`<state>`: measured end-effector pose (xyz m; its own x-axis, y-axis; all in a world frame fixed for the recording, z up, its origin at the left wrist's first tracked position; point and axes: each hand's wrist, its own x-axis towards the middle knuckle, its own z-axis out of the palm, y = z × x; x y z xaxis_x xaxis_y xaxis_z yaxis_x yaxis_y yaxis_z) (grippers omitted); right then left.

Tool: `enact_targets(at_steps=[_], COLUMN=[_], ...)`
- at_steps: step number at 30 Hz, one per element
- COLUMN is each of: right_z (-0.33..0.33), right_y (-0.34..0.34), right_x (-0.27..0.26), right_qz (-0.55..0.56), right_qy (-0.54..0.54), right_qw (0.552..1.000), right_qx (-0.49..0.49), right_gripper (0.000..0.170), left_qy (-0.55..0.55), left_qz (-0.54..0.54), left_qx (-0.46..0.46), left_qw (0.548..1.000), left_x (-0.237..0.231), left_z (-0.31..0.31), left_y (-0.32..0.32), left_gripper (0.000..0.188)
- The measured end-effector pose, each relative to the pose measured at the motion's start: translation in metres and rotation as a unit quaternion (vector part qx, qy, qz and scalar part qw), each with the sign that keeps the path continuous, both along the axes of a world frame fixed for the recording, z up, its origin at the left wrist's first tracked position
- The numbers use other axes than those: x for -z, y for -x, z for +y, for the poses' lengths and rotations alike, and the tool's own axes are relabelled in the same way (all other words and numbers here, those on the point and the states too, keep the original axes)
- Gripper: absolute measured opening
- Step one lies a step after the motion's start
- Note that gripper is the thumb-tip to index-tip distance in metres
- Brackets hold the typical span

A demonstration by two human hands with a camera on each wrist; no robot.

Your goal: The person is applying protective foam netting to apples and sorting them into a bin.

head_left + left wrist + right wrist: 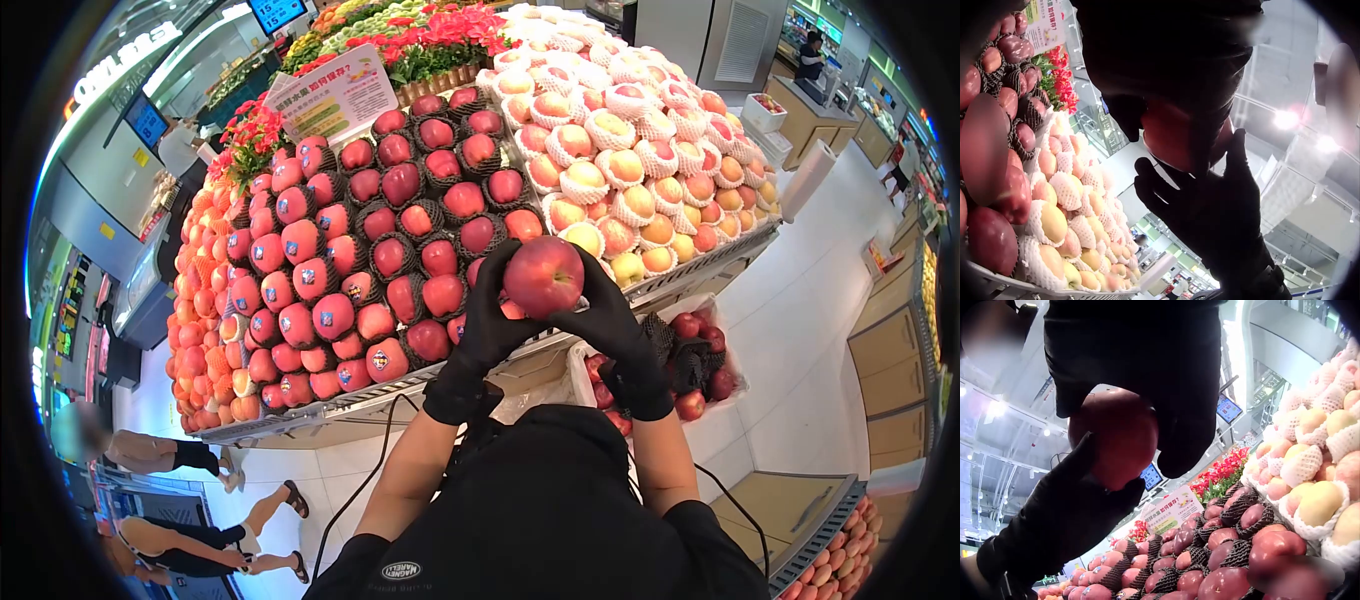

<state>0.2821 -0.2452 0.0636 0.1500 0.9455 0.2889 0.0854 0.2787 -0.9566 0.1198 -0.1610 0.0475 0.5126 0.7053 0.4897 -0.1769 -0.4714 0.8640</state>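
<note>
A large dark red apple (543,277) is held up between both black-gloved hands, above the front edge of the fruit display. My left hand (490,318) curls round its left side, and my right hand (612,322) grips its right side. In the left wrist view the apple (1175,137) is partly covered by the near glove, with the right hand (1210,212) reaching round it from below. The right wrist view shows the apple (1116,437) between the right hand (1141,362) above and the left hand (1054,512) below.
Red apples in black nets (440,258) and pale ones in white foam nets (610,130) fill the sloped display behind the hands. A box of red apples (735,385) stands below right. A sign (335,92) stands at the back. Two people are at lower left.
</note>
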Motion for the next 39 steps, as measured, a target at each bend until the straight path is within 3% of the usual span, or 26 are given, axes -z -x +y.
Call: enact_targets(at_steps=[4, 7, 11, 14, 20, 23, 25, 29, 33, 34, 36, 38, 39], right_z=[0.0, -0.003, 0.006, 0.012, 0.007, 0.015, 0.009, 0.013, 0.026, 0.025, 0.02, 0.016, 0.018], right_y=[0.001, 0.001, -0.014, -0.015, 0.001, -0.001, 0.004, 0.017, 0.025, 0.023, 0.018, 0.01, 0.004], right_x=[0.001, 0.001, 0.022, 0.029, 0.015, 0.032, 0.019, 0.008, 0.019, 0.019, 0.017, 0.012, 0.017], right_qz=[-0.014, 0.024, 0.045, 0.025, 0.15, 0.061, 0.101, 0.087, -0.127, -0.093, -0.021, 0.073, 0.106], right_qy=[-0.023, 0.006, 0.059, 0.049, 0.031, -0.011, -0.001, 0.035, 0.03, 0.035, 0.042, 0.033, 0.019], right_qw=[1.0, 1.0, 0.997, 0.998, 0.986, 0.998, 0.994, 0.986, 0.958, 0.972, 0.989, 0.993, 0.992], right_qx=[-0.007, -0.01, -0.006, 0.011, -0.068, 0.003, 0.049, 0.14, 0.254, 0.214, 0.138, 0.081, 0.066], right_gripper=[0.09, 0.082, 0.063, 0.068, 0.084, 0.085, 0.085, 0.086, 0.087, 0.086, 0.084, 0.068, 0.065], left_qy=[-0.035, -0.01, 0.128, 0.218, 0.322, 0.284, 0.261, 0.251, 0.315, 0.332, 0.111, -0.036, -0.07], left_qz=[0.007, 0.003, 0.024, 0.002, 0.056, 0.079, 0.068, -0.048, -0.051, -0.043, 0.046, 0.118, 0.144], left_qx=[-0.017, 0.014, 0.053, 0.057, 0.043, 0.054, 0.081, 0.053, 0.054, 0.052, 0.002, -0.025, -0.028], left_qw=[0.999, 1.0, 0.99, 0.974, 0.944, 0.954, 0.96, 0.965, 0.946, 0.941, 0.993, 0.992, 0.987], left_x=[0.003, -0.007, 0.022, 0.026, 0.015, 0.016, 0.021, 0.016, 0.019, 0.02, 0.076, 0.081, 0.054], left_z=[-0.001, -0.002, 0.017, 0.009, 0.001, 0.011, 0.023, 0.015, 0.014, 0.016, 0.049, 0.056, 0.046], left_y=[0.001, 0.002, 0.01, 0.011, 0.015, 0.016, 0.013, 0.002, 0.0, 0.003, 0.009, 0.014, 0.018], left_gripper=[0.096, 0.089, 0.072, 0.061, 0.053, 0.048, 0.045, 0.042, 0.042, 0.042, 0.042, 0.042, 0.041])
